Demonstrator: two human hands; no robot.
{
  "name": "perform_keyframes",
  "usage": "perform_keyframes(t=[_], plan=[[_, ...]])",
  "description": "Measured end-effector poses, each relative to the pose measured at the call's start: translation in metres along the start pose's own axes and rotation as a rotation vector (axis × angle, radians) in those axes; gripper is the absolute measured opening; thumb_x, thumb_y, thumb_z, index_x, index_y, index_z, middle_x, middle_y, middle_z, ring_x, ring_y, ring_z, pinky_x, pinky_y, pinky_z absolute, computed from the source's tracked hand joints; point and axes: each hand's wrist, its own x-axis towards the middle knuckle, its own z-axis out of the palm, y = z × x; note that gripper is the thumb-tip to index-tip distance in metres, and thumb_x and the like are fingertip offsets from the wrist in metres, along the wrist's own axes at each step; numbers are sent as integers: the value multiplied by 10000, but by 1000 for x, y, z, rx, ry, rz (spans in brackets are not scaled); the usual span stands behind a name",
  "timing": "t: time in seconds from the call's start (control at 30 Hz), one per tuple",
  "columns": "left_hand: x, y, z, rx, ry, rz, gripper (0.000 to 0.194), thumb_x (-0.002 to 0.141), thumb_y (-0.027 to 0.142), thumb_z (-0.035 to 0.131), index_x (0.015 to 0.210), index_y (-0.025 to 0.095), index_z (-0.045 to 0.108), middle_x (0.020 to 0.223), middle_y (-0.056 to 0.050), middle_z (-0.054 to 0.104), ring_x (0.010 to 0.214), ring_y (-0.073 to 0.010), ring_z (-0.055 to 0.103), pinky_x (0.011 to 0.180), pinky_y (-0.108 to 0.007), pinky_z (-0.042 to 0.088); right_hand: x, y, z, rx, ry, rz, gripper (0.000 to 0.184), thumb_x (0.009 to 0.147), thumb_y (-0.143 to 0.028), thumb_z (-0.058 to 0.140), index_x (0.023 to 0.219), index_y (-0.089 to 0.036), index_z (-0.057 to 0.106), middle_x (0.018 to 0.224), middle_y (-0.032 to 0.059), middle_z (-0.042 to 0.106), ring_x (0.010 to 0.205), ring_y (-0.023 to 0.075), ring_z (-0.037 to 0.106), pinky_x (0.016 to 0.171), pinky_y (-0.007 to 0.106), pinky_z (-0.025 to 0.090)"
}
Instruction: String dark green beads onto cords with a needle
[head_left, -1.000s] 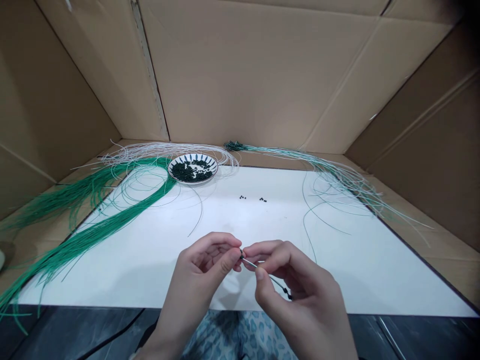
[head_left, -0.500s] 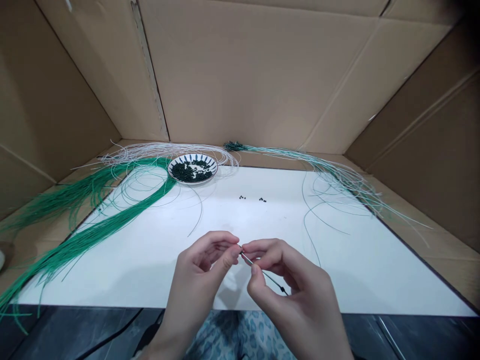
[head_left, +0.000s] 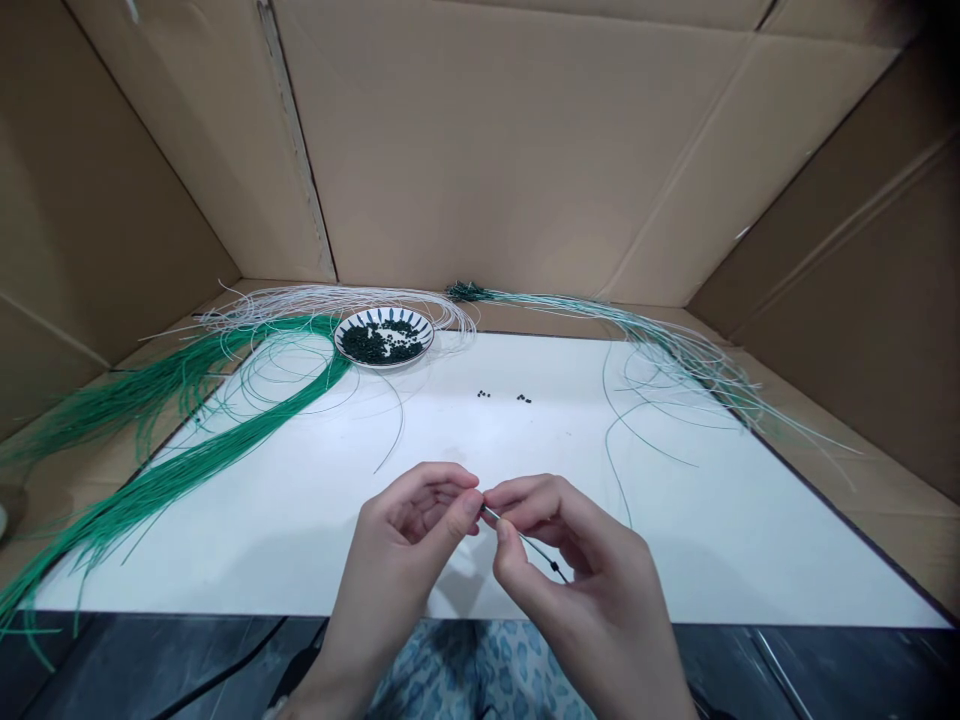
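Far left: long bundle of thin, bright green plastic-looking strands (head_left: 247, 428), running off the near-left edge of the white flat tabletop (head_left: 750, 540). Behind it, loose coil of thin white strands (head_left: 300, 298). Next, shallow round white plate with blue stripes (head_left: 373, 317), heap of tiny dark beads (head_left: 364, 345) in it.

Left hand (head_left: 420, 525): thumb and index tips together, apparently clamped on a tiny black bead-like piece (head_left: 483, 507); exact grip hidden by the thumb. Beyond the hands, two small groups of loose black beads (head_left: 520, 397) lie on the tabletop. A thin pale strand (head_left: 534, 547) slants down from the pinch, in front of the person and above the near edge, with a round black bead (head_left: 555, 567) on it. Right hand (head_left: 592, 570): thumb and fingers closed on that strand just beside the left fingertips, lower end hidden by the palm.

Right: bundle of pale green and white strands (head_left: 667, 345), dark clumped end (head_left: 466, 291) toward the middle.

Risks, my judgement: left pinch slackens, tiny piece drops and rolls; right thumb slips, strand springs away; lower bead could slide off if nothing stops it.
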Motion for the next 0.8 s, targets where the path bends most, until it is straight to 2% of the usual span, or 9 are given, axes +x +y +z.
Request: perform_keyframes(t=[0.13,0.43,0.8], plan=[[0,1,0,19,2,-10,79,760,279,753,781,211,719,661,18,697,675,-170,685,660,-245,549,1,-1,0,13,6,1,125,790,-144,628,702,-229,606,822,15,724,809,173,703,735,269,575],[-2,1,3,-49,3,7,30,758,220,749,767,216,721,661,49,685,660,-119,671,644,-180,532,0,-2,0,44,13,78,120,779,-156,635,695,-235,604,837,-16,733,862,143,689,748,209,543],[-1,-1,2,-99,-39,11,45,762,170,740,762,216,745,643,59,699,654,-95,684,643,-138,537,2,-2,-2,149,1,147,119,767,-158,653,688,-233,606,826,-34,707,798,112,658,715,177,540]])
